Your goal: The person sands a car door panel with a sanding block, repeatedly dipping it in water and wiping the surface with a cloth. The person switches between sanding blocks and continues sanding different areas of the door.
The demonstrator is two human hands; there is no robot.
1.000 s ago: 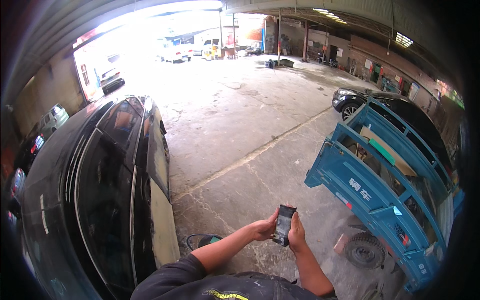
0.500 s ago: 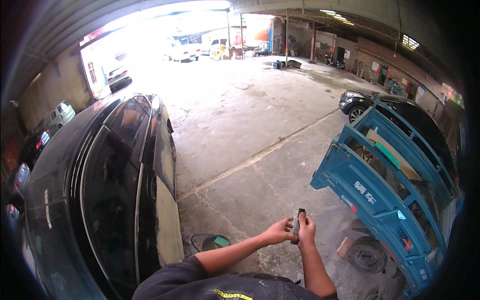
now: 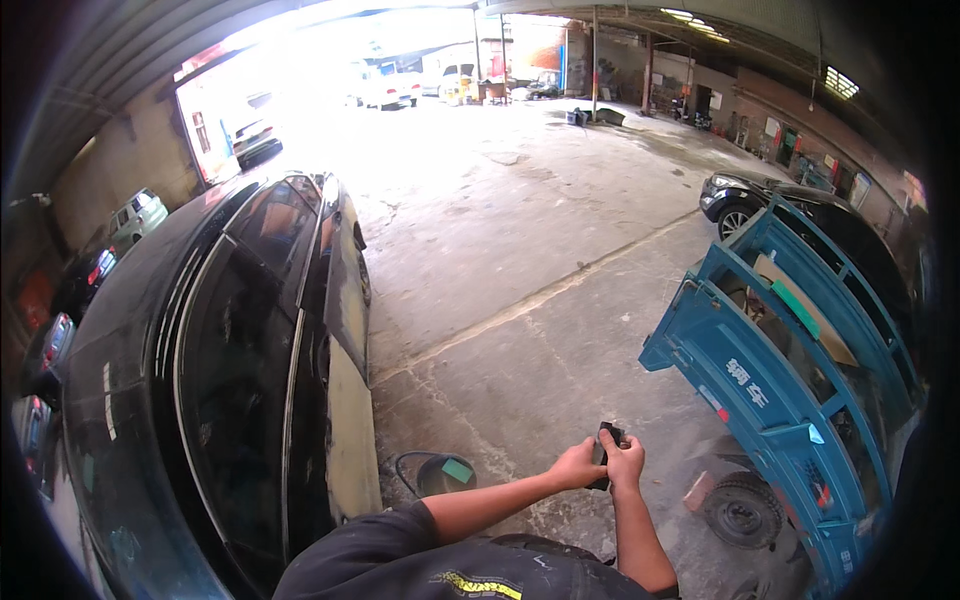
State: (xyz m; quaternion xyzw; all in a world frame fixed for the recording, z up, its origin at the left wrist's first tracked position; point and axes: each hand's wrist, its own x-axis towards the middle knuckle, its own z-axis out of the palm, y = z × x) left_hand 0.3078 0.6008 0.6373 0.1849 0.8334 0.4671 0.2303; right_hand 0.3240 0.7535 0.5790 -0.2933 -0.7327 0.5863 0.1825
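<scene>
The dark, slim object [image 3: 613, 431] lies between the person's two hands, in front of the torso and above the concrete floor [image 3: 540, 365]. The right hand [image 3: 626, 462] is wrapped around it, thumb along the near face; the left hand [image 3: 576, 467] meets it from the other side, though how firmly those fingers close cannot be told, as they are partly hidden. Much of the object is covered, so its face cannot be read. For a steady hold, the right hand would best carry the weight while the left presses only lightly, with fingertips clear of the face and elbows near the body. To the left of the left hand, a dark bucket [image 3: 432, 480] with a green pad [image 3: 457, 470] stands beside a black car [image 3: 130, 330]; to the right of the right hand is a blue cargo bed [image 3: 720, 350], well apart from the grip.
</scene>
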